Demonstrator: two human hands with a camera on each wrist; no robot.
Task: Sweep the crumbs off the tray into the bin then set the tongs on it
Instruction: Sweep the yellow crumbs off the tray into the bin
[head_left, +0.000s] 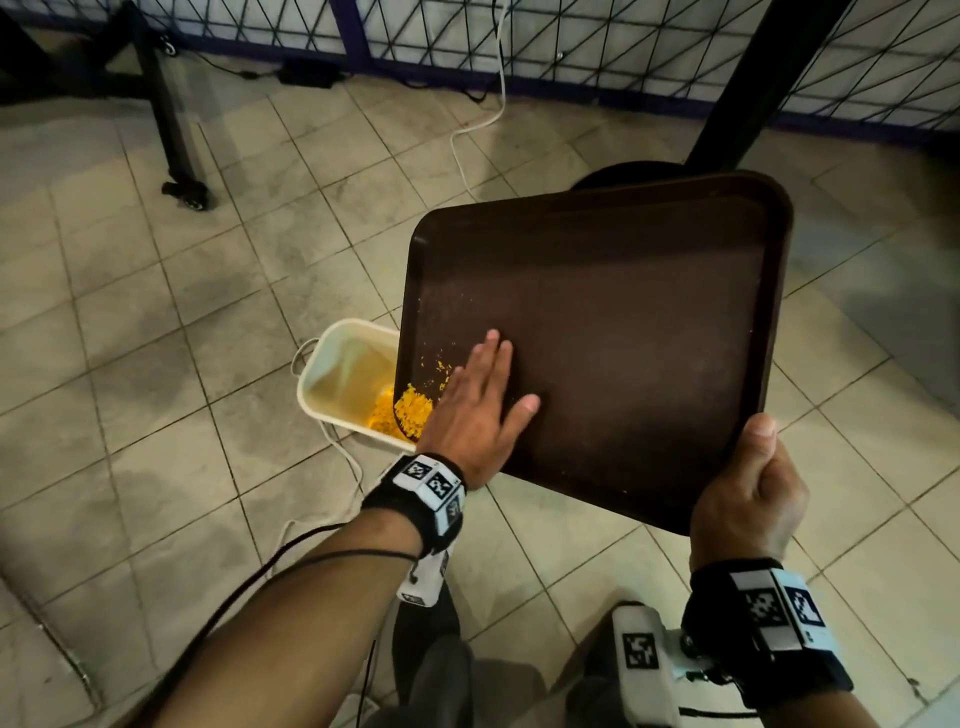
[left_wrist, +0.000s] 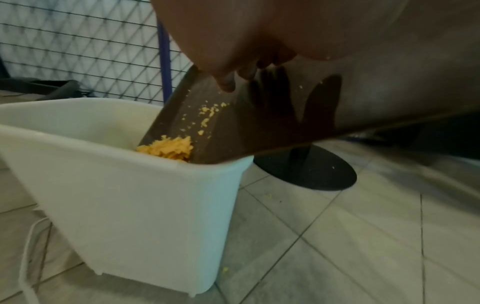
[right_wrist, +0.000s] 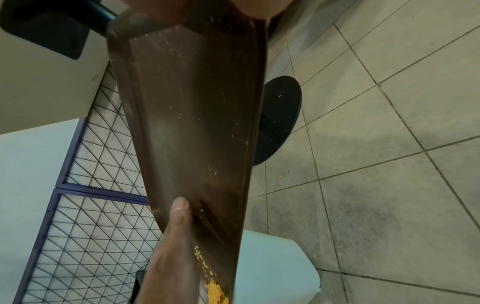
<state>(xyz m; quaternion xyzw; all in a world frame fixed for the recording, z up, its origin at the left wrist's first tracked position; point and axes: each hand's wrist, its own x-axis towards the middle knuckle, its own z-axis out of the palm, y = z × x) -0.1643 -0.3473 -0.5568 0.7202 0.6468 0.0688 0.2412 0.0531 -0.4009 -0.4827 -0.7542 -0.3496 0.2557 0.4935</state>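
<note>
A dark brown tray (head_left: 623, 322) is tilted over a white bin (head_left: 332, 384) on the floor, its lower left corner above the bin's opening. Orange crumbs (head_left: 413, 408) pile up in that corner, with more lying in the bin. My left hand (head_left: 478, 400) lies flat on the tray with straight fingers, just right of the crumb pile. My right hand (head_left: 748, 488) grips the tray's near right corner, thumb on top. In the left wrist view the crumbs (left_wrist: 168, 147) sit at the tray edge (left_wrist: 233, 131) over the bin (left_wrist: 124, 185). No tongs are in view.
A black round table base (left_wrist: 306, 170) and its post (head_left: 753, 88) stand just behind the tray. A wire mesh fence (head_left: 519, 36) runs along the back. White cables (head_left: 483, 119) trail over the tiled floor, with a few stray crumbs (right_wrist: 280, 177) on it.
</note>
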